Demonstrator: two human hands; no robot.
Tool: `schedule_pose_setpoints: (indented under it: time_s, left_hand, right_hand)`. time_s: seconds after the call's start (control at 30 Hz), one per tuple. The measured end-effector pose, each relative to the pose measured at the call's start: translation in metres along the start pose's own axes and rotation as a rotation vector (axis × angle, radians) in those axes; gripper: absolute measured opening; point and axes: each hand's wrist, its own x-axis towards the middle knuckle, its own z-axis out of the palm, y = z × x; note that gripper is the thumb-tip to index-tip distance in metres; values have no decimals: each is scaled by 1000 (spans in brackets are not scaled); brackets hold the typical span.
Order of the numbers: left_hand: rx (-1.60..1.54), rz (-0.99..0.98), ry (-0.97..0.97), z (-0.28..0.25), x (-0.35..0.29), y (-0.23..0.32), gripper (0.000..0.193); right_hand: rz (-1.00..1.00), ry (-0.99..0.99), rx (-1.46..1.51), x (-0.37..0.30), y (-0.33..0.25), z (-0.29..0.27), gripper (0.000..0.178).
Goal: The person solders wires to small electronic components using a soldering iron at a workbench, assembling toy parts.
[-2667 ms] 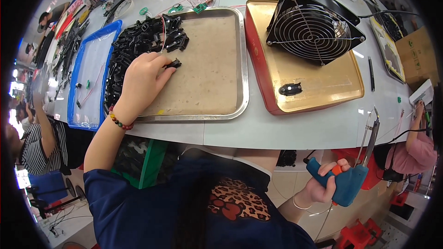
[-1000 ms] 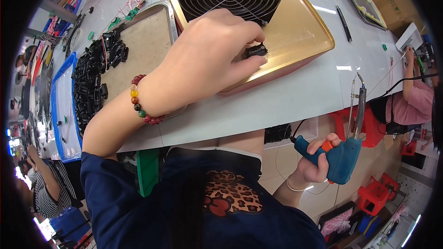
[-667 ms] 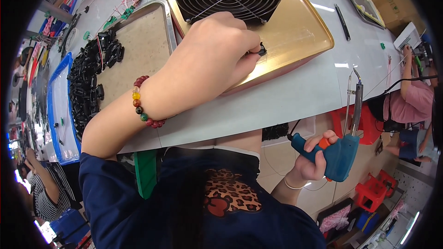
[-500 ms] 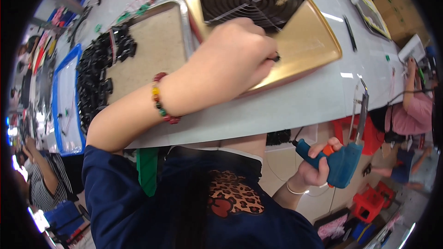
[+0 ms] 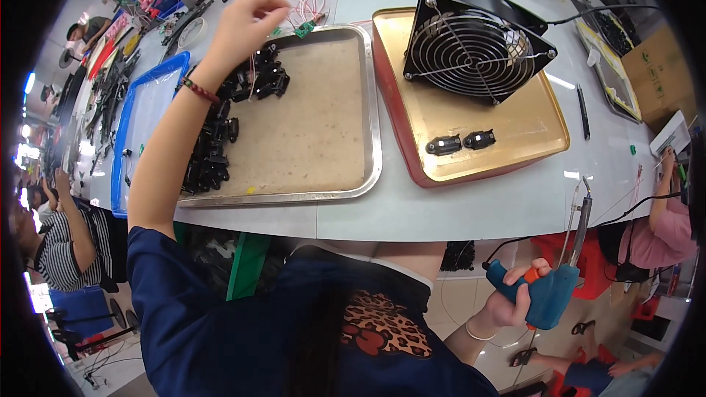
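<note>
My right hand [image 5: 515, 301] is wrapped round the handle of a blue soldering gun [image 5: 550, 298] with an orange trigger; its metal tip points up beside the table edge. My left hand [image 5: 246, 26] hovers over the far left corner of a metal tray [image 5: 371, 125], fingers curled toward the thumb; whatever is between them, if anything, is hidden. Close to its fingertips lie small green circuit boards [image 5: 305, 29] with thin wires. Black plastic parts [image 5: 209, 154] are heaped along the tray's left side. Two small black housings [image 5: 444, 145] lie on a gold tin lid [image 5: 515, 154].
A black fan [image 5: 478, 44] with a wire guard stands on the lid, its cable running right. Left of the tray is a blue-rimmed tray [image 5: 121, 140]. A black pen-like stick [image 5: 583, 112] lies to the right. Other people sit at both sides.
My left hand has moved from over the gold lid to the tray's far left corner, and two black housings now show on the lid. My right hand still holds the soldering gun.
</note>
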Motion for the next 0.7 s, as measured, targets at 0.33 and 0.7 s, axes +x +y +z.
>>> schedule_pose_setpoints:
  time_s: [0.33, 0.7]
  left_hand:
    - [261, -697, -184, -50, 17, -169, 31]
    - [-217, -621, 125, -49, 39, -161, 24]
  right_hand:
    - [-6, -2, -23, 2, -6, 8, 43]
    - [16, -6, -31, 0, -6, 10, 47]
